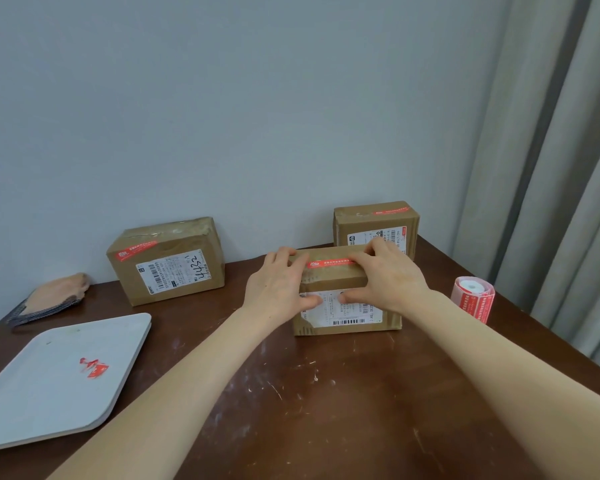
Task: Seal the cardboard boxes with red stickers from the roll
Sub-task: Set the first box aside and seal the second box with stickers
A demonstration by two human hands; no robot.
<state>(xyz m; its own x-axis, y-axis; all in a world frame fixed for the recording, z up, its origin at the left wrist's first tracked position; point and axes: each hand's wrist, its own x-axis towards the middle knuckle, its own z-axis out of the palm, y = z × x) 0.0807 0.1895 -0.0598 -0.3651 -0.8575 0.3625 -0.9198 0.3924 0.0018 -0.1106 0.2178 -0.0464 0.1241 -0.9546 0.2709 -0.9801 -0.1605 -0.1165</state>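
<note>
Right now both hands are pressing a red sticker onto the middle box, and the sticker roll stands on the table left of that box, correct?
No: the sticker roll stands on the table right of the middle box, as the head view shows. The left hand and right hand do press a red sticker onto that box.

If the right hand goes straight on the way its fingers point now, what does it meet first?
Probably the rear box standing just behind the front box that the right hand rests on; the gap between them is unclear.
</note>
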